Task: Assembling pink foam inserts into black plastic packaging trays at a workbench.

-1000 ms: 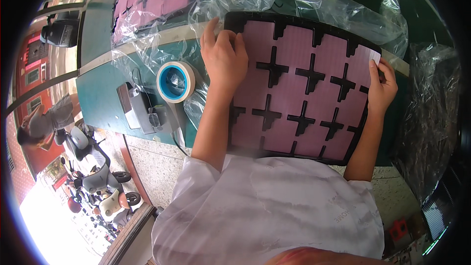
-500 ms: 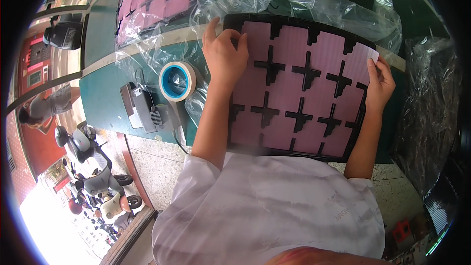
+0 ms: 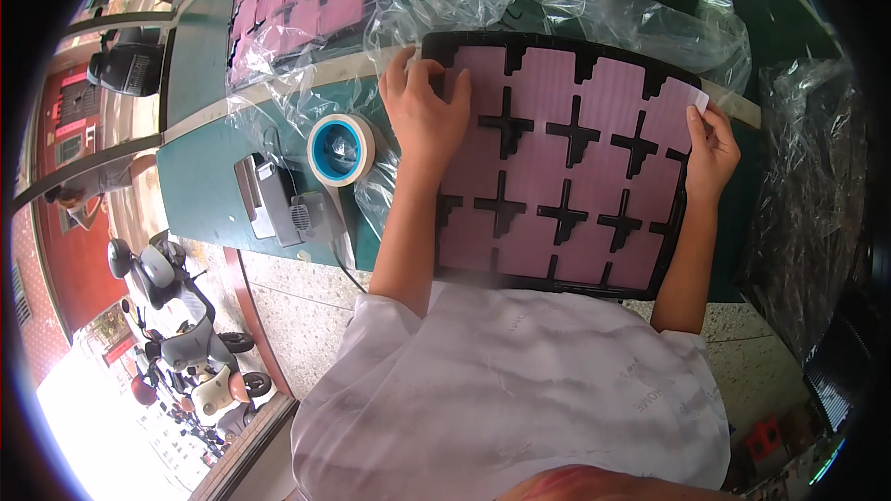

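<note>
A black plastic tray (image 3: 506,125) with pink rectangular panels (image 3: 548,176) between black cross-shaped ribs lies in front of me. My left hand (image 3: 422,121) is at the tray's upper left edge. Its fingers are bent and apart, the thumb is separate from the index finger, and nothing shows between them. At the upper right corner, my right hand (image 3: 713,158) has its thumb and fingers closed on a small white tab (image 3: 702,101) that sticks out past the pink surface. The fingers hide part of that corner.
A roll of tape (image 3: 367,153) with a blue core lies left of my forearm, beside a grey corded device (image 3: 274,199). Crumpled clear plastic film (image 3: 640,19) spreads behind the tray. Another pink-panelled tray (image 3: 297,0) is at the far left. Dark plastic sheeting (image 3: 803,204) hangs at the right.
My left fingers have spread a little, and the thumb has parted from the index finger. The right hand stays at the corner with the white tab. The view has shifted slightly.
</note>
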A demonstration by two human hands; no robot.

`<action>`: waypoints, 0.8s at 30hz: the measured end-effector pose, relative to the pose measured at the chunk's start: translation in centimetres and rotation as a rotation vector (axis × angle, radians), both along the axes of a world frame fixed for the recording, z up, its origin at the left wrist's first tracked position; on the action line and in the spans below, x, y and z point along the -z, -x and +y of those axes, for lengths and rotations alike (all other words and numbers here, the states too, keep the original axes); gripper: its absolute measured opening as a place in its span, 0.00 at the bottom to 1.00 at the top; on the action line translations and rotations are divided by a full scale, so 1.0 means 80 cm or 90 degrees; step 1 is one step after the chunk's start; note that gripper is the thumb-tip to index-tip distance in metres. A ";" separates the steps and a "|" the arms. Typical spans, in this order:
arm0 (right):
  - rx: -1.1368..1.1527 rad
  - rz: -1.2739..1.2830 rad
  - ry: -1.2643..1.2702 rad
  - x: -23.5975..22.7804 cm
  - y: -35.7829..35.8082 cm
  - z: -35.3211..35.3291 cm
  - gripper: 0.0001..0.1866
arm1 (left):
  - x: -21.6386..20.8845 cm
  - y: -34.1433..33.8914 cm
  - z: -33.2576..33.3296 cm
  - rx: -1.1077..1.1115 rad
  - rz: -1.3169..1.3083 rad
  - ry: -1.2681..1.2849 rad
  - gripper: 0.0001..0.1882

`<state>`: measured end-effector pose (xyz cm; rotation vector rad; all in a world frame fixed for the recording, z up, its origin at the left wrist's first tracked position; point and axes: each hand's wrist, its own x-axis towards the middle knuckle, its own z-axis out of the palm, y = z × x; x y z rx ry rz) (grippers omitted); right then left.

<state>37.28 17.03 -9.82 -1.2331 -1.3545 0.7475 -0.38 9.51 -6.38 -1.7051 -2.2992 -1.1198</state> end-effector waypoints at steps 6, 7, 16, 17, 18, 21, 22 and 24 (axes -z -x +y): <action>0.006 -0.031 0.003 0.003 -0.005 -0.002 0.08 | -0.003 -0.005 -0.004 -0.033 0.077 0.036 0.14; 0.007 -0.031 0.007 0.005 -0.007 -0.002 0.08 | -0.003 -0.005 -0.003 -0.028 0.082 0.040 0.14; 0.008 -0.028 -0.010 0.002 -0.003 -0.001 0.08 | 0.009 0.006 0.006 0.058 0.011 0.010 0.05; 0.008 -0.031 -0.006 0.001 -0.003 -0.002 0.08 | 0.009 0.005 0.007 0.058 0.008 0.014 0.05; 0.010 -0.016 -0.003 -0.001 -0.003 -0.002 0.08 | 0.008 0.005 0.007 0.060 -0.011 0.016 0.05; 0.007 0.007 0.000 -0.005 0.000 -0.003 0.08 | 0.004 0.006 0.007 0.061 -0.028 0.019 0.06; 0.004 0.016 -0.001 -0.006 0.001 -0.003 0.08 | 0.003 0.007 0.006 0.060 -0.024 0.019 0.06; 0.002 0.017 0.000 -0.007 0.001 -0.003 0.07 | 0.006 0.009 0.006 0.067 -0.014 0.006 0.06</action>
